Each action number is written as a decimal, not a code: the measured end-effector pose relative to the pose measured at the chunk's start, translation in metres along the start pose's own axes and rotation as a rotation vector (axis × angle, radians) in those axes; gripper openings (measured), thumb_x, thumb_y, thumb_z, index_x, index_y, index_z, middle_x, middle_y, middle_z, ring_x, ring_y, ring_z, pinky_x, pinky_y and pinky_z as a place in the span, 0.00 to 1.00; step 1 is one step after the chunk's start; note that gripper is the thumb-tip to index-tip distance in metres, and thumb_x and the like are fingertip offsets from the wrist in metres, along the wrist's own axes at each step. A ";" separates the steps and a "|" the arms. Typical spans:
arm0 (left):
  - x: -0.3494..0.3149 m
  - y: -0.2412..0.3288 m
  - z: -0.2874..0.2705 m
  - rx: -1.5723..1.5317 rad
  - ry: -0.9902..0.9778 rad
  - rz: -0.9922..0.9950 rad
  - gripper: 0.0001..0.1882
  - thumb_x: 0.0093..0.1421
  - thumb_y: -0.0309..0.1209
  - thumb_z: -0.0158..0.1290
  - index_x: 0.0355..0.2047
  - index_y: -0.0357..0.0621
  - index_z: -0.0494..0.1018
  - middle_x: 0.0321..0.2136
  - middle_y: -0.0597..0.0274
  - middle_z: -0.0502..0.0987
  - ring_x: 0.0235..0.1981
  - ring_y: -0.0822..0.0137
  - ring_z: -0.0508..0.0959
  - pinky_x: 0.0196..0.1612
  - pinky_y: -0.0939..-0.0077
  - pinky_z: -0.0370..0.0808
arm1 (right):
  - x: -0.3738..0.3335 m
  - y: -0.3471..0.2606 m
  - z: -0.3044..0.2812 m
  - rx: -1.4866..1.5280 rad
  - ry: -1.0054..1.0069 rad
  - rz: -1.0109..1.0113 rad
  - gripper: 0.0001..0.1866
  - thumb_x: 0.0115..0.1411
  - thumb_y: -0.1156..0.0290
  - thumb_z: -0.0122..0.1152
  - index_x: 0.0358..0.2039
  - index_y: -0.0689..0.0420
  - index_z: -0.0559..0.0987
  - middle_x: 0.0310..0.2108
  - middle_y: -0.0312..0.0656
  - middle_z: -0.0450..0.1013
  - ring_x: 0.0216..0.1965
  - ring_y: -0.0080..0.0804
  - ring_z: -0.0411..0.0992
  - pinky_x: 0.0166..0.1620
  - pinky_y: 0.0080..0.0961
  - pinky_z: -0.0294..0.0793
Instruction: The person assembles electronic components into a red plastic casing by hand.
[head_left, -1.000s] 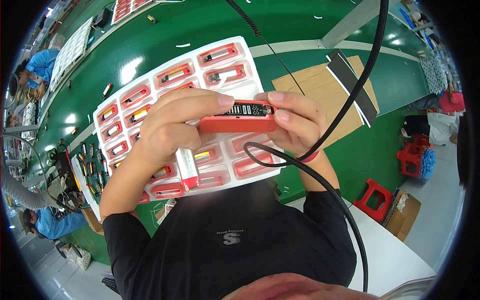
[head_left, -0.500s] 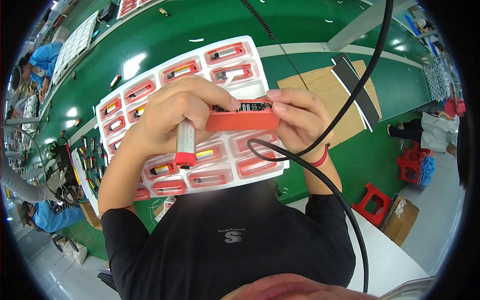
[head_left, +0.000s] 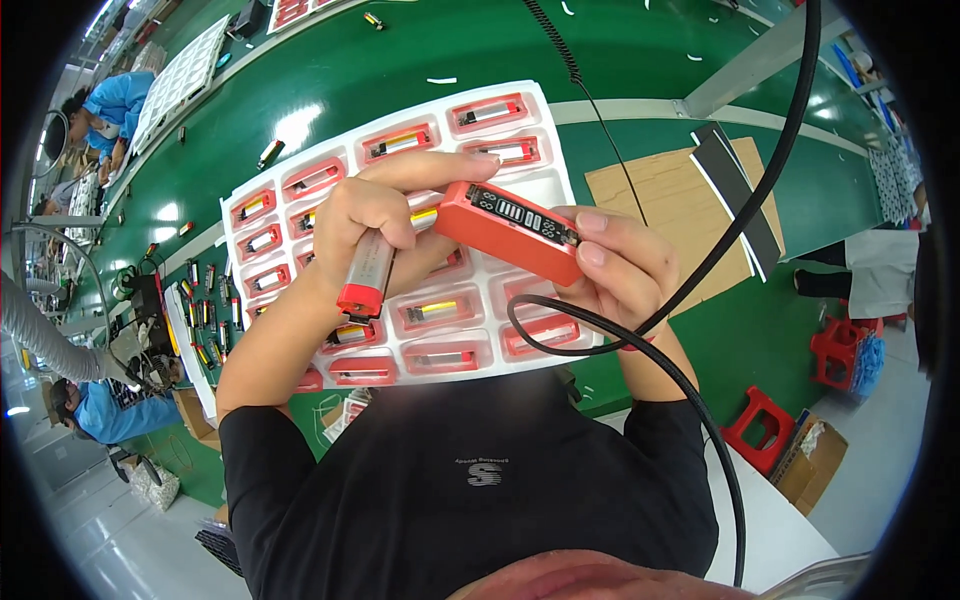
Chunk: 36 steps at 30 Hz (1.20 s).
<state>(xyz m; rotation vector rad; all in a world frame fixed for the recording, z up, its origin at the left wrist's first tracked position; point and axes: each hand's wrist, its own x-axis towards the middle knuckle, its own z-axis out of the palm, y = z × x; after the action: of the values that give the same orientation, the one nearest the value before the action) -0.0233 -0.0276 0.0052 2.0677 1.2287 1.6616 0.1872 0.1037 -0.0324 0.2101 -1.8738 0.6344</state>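
My left hand (head_left: 365,205) is curled around a silver cylindrical cell with a red end piece (head_left: 371,265), which tilts down toward me. Its index finger stretches out above the left end of a red rectangular casing (head_left: 505,245); I cannot tell whether it touches. With thumb and fingers, my right hand (head_left: 630,262) pinches that casing by its right end. A black circuit board (head_left: 520,213) with pale segments shows along the casing's upper side. Both hands hover over a white tray (head_left: 545,187) whose compartments hold several red casings, many with cells inside.
A black cable (head_left: 690,385) loops in front of my right wrist. Cardboard (head_left: 625,195) and black-and-white strips (head_left: 738,205) lie to the right on the green table (head_left: 400,55). Loose cells (head_left: 205,310) lie left. A red stool (head_left: 758,430) stands lower right. Co-workers in blue sit at left.
The red casing has tilted, its left end now higher and its board side turned more into view. My left fingers have drawn back from the board. The whole view has shifted slightly.
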 end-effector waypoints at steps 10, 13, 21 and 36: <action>-0.007 -0.002 0.007 0.017 0.042 -0.016 0.28 0.51 0.10 0.64 0.36 0.51 0.58 0.50 0.34 0.79 0.49 0.45 0.84 0.51 0.59 0.82 | -0.003 -0.003 0.007 0.046 0.058 0.070 0.31 0.47 0.78 0.80 0.52 0.55 0.75 0.49 0.49 0.73 0.43 0.46 0.80 0.42 0.35 0.83; -0.001 0.000 0.006 -0.011 -0.028 0.023 0.27 0.53 0.10 0.63 0.37 0.51 0.58 0.50 0.36 0.79 0.49 0.47 0.83 0.51 0.60 0.82 | -0.005 -0.001 0.005 0.102 0.067 0.129 0.30 0.48 0.79 0.79 0.52 0.56 0.75 0.49 0.49 0.74 0.42 0.43 0.79 0.42 0.33 0.82; 0.009 0.006 0.020 -0.322 0.266 -0.379 0.23 0.59 0.17 0.64 0.38 0.47 0.58 0.42 0.49 0.80 0.42 0.67 0.80 0.47 0.73 0.78 | 0.011 -0.004 0.017 0.218 0.056 0.542 0.14 0.59 0.81 0.69 0.46 0.63 0.80 0.41 0.45 0.78 0.41 0.31 0.78 0.44 0.26 0.80; 0.001 -0.005 -0.019 -0.192 0.158 -0.986 0.16 0.71 0.42 0.53 0.47 0.42 0.68 0.34 0.63 0.75 0.33 0.69 0.71 0.42 0.71 0.71 | 0.000 0.036 -0.030 -0.214 -0.086 0.544 0.11 0.65 0.77 0.62 0.47 0.63 0.80 0.39 0.46 0.80 0.39 0.33 0.80 0.44 0.29 0.78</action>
<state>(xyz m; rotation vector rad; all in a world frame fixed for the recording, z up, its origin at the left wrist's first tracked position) -0.0425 -0.0299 0.0089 0.9233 1.6566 1.3536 0.1956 0.1498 -0.0361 -0.4331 -2.0767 0.7879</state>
